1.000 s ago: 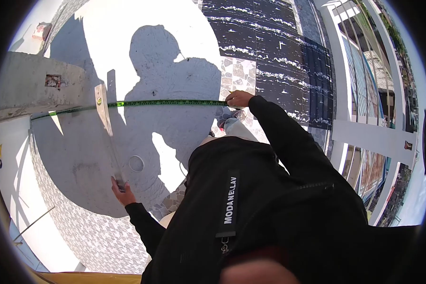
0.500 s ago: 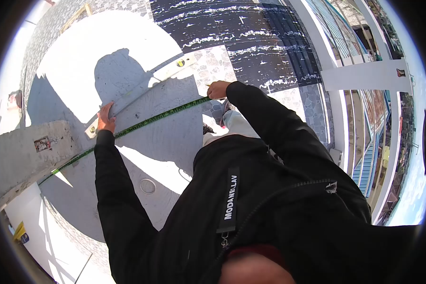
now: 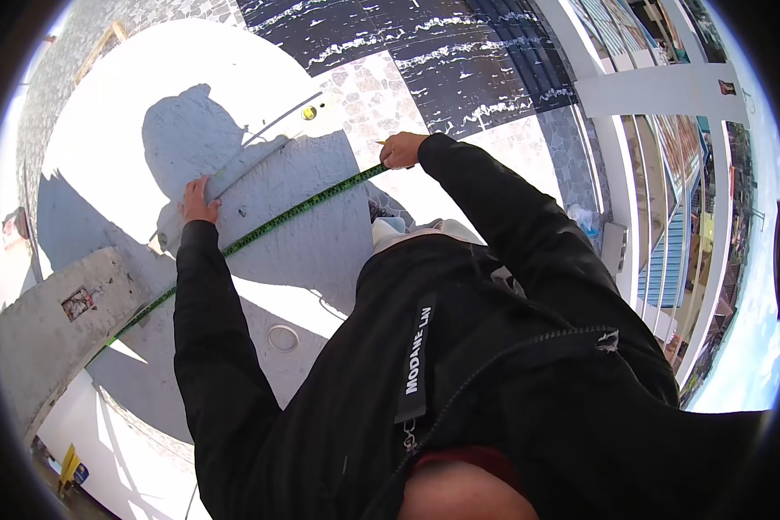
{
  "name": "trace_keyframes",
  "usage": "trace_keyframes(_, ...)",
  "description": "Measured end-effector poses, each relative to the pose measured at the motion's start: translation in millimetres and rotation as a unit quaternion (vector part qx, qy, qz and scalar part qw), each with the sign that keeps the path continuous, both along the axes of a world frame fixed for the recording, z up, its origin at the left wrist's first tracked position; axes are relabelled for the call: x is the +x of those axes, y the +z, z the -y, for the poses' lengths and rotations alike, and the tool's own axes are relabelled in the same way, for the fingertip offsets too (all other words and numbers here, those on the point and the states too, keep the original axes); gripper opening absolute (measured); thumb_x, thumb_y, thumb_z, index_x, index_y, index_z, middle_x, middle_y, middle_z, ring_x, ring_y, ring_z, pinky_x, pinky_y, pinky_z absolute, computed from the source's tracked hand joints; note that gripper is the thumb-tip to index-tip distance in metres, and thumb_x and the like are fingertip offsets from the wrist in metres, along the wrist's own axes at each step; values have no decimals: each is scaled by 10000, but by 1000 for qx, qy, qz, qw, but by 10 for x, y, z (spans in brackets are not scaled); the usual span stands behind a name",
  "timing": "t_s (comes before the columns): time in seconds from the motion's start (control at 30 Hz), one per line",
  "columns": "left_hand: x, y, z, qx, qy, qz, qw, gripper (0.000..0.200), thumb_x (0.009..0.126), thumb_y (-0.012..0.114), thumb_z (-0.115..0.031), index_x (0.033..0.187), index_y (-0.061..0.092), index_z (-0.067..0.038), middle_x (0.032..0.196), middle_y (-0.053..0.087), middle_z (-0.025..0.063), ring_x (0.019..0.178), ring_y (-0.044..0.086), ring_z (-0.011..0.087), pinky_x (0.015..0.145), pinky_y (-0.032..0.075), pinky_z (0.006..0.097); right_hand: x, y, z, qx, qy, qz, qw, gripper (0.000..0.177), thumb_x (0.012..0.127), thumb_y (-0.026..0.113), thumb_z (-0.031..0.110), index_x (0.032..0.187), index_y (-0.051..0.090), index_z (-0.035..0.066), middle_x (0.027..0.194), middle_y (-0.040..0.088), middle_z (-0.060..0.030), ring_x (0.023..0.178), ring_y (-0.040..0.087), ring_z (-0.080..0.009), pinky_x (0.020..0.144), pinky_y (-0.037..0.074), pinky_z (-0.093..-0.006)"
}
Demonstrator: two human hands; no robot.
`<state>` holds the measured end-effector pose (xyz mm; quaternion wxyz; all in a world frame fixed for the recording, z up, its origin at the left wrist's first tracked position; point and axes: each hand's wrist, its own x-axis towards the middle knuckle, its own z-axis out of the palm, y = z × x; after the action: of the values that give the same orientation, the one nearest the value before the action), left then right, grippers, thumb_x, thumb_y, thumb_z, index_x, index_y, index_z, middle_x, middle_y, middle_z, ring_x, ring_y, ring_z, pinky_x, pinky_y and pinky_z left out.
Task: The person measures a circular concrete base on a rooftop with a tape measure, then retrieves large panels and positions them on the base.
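1. L hand [image 3: 199, 204]: fingers over level [image 3: 309, 113], can't tell if clamped. Prob. light, stiff; grip mid-bar.
2. Green tape [image 3: 303, 208] angled across slab: thin, bendy; hold edges.
3. R hand [image 3: 403, 150]: fingers clamped on tape's R end.
4. Concrete block [image 3: 26, 321] L, round slab [image 3: 321, 251] ctr., white rail [image 3: 667, 93] R.

Black tiles [image 3: 459, 78] lie near a white railing [image 3: 667, 92] and, seemingly, plastic [image 3: 584, 217].

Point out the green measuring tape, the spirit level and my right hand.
Green measuring tape [image 3: 303, 208]: head view, mid-length.
Spirit level [image 3: 244, 165]: head view, shaded middle.
Right hand [image 3: 403, 150]: head view, back of hand.
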<state>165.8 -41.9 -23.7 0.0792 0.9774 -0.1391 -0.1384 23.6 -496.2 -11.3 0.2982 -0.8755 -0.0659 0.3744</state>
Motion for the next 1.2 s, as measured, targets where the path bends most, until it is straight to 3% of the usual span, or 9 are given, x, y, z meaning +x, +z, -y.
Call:
trace_keyframes(0.23, -57, -5, 27, 14, 2, -11, 1000, 621, 691, 707, -100, 1250, 471, -237, 1294, 417, -11, 1249, 376, 234, 1043, 185, 611, -39, 72, -34, 12, -43, -10, 999, 263, 748, 532, 188, 902, 694, 51, 784, 662, -111, 666, 626, -216, 612, 497, -317)
trace_keyframes(0.3, -54, 66, 69, 41, 16, -29, 999, 588, 725, 686, -111, 1251, 460, -246, 1281, 417, -16, 1241, 380, 236, 1042, 181, 628, 1, -34, 7, 34, -12, 16, 999, 275, 745, 533, 184, 920, 691, 41, 827, 651, -127, 680, 625, -223, 620, 500, -322)
trace_keyframes(0.37, -96, 238, 202, 74, 20, -46, 996, 647, 726, 704, -207, 1298, 407, -254, 1262, 413, 11, 1249, 364, 243, 1053, 150, 637, 50, 18, -26, 2, -10, -35, 999, 279, 742, 542, 198, 936, 691, 65, 910, 649, -143, 784, 622, -270, 732, 493, -350)
trace_keyframes(0.43, -188, 296, 381, 61, 14, -33, 997, 652, 739, 714, -221, 1317, 412, -239, 1301, 397, 12, 1276, 329, 245, 1065, 138, 611, 32, -5, -11, 18, -2, 5, 1000, 271, 760, 564, 219, 946, 687, 65, 942, 650, -162, 900, 601, -286, 806, 463, -359)
trace_keyframes(0.7, -247, 66, 539, -10, 55, -50, 997, 621, 763, 701, -160, 1311, 422, -249, 1316, 382, -8, 1279, 325, 227, 1085, 149, 576, 29, -95, 45, 3, 31, 23, 999, 289, 743, 572, 242, 936, 682, 57, 930, 642, -164, 826, 607, -306, 748, 479, -365)
trace_keyframes(0.87, -213, 74, 527, 38, 67, -39, 996, 551, 793, 671, -142, 1283, 442, -243, 1288, 396, 1, 1269, 335, 228, 1077, 181, 585, 18, -75, 32, 33, 35, 54, 997, 283, 757, 549, 239, 936, 690, 70, 855, 671, -137, 796, 632, -281, 745, 490, -354)
trace_keyframes(1.2, -190, 64, 519, 30, 61, -36, 997, 537, 778, 656, -110, 1259, 457, -241, 1277, 396, -1, 1262, 349, 225, 1069, 188, 611, 39, -54, 25, 22, 33, 25, 999, 279, 759, 585, 239, 951, 683, 62, 907, 661, -133, 835, 622, -276, 780, 481, -350)
